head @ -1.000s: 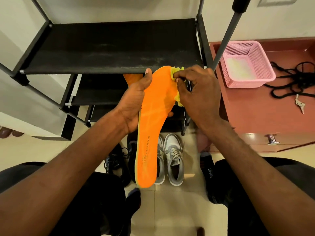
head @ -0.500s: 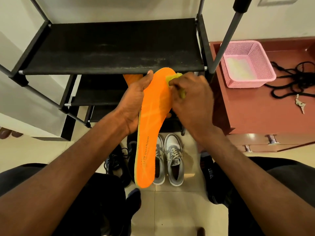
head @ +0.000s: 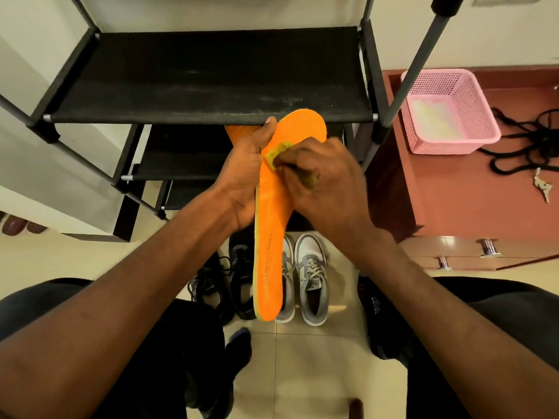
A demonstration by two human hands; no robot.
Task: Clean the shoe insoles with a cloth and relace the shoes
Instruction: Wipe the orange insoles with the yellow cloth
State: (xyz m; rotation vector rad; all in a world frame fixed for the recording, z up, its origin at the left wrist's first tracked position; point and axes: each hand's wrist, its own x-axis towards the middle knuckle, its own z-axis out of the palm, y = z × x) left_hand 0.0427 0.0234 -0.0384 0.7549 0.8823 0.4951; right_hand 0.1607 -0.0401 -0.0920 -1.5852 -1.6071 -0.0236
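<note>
My left hand (head: 245,176) grips a long orange insole (head: 272,237) by its left edge, holding it upright in front of me with the thumb on its face. My right hand (head: 326,182) pinches a small yellow-green cloth (head: 273,155) and presses it against the insole's upper half. A second orange insole (head: 234,133) peeks out behind my left hand. On the floor below stand a pair of grey and white sneakers (head: 311,279) and a pair of black sneakers (head: 233,276). Black laces (head: 526,146) lie loose on the red cabinet.
A black shoe rack (head: 196,77) stands straight ahead with a grey pole (head: 414,62) at its right. The red cabinet (head: 453,192) on the right carries a pink basket (head: 447,113) and keys (head: 541,186). My knees frame the tiled floor (head: 317,358).
My right hand has moved the cloth down and left across the insole, from its toe edge toward the middle. The left hand keeps the insole in place.
</note>
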